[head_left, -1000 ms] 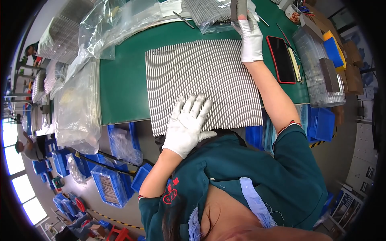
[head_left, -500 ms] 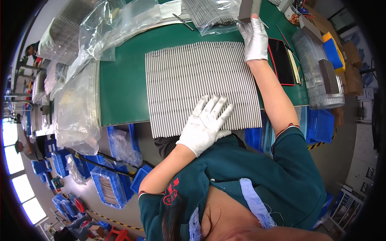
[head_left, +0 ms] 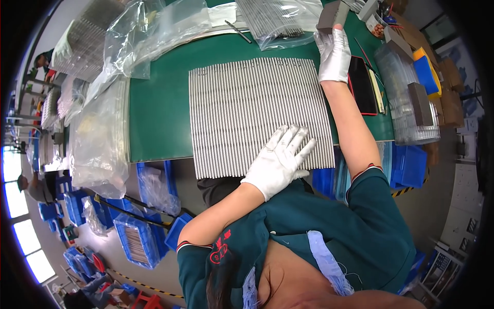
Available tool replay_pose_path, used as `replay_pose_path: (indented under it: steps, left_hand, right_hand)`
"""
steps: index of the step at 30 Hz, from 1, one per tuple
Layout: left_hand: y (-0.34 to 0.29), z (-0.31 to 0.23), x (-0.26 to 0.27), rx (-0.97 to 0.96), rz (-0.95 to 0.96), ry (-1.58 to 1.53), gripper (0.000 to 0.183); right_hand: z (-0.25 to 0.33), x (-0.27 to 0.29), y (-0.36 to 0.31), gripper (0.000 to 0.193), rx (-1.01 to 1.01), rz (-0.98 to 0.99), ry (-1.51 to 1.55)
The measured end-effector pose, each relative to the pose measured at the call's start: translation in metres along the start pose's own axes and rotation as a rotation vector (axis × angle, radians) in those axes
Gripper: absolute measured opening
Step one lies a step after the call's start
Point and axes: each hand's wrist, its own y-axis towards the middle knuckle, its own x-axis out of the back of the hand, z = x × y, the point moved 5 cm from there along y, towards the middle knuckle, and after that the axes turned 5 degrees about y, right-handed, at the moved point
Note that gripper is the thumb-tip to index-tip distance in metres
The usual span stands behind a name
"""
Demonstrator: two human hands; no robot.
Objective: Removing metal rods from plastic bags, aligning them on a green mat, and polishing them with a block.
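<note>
Many thin silvery metal rods lie side by side in a flat sheet on the green tabletop, their near ends reaching past its front edge. My left hand, in a white glove with greyed fingertips, lies flat on the near right part of the rods, fingers spread. At the far right corner of the sheet, my gloved right hand grips a grey-brown rectangular block that looks like a sanding block. The block is held beyond the rods' far ends.
A black tablet in a red case lies right of the rods. Clear plastic boxes with another grey-brown block stand farther right. Plastic bags cover the left side; a bagged bundle of rods lies at the back. Blue bins stand below.
My left hand has slid rightward across the rods, still flat. My right hand, with the block, has shifted slightly right and nearer, and the block is tilted differently.
</note>
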Motion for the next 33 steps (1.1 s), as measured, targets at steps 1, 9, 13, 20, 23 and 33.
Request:
replay_pose_path:
  steps: [1, 9, 13, 20, 23, 33]
  left_hand:
    - [-0.001, 0.000, 0.001, -0.005, -0.005, -0.008, 0.070]
    - [-0.039, 0.036, 0.036, 0.149, -0.111, 0.026, 0.087]
    - [-0.065, 0.052, 0.030, 0.276, 0.000, 0.051, 0.093]
    - [-0.063, 0.053, 0.024, 0.263, 0.035, 0.097, 0.089]
    - [-0.063, 0.053, 0.021, 0.269, 0.056, 0.106, 0.088]
    - [-0.048, 0.039, 0.017, 0.206, 0.001, 0.089, 0.088]
  right_hand:
    - [-0.001, 0.000, -0.001, 0.051, -0.004, 0.004, 0.003]
    - [-0.001, 0.006, 0.002, 0.052, -0.017, 0.015, -0.019]
    - [-0.006, 0.009, 0.004, 0.052, -0.010, -0.004, 0.017]
    - [-0.008, -0.003, -0.005, 0.052, -0.034, 0.021, -0.077]
    - [-0.009, 0.003, -0.003, 0.049, -0.017, -0.021, -0.045]
    - [-0.006, 0.001, -0.002, 0.050, -0.005, 0.034, -0.078]
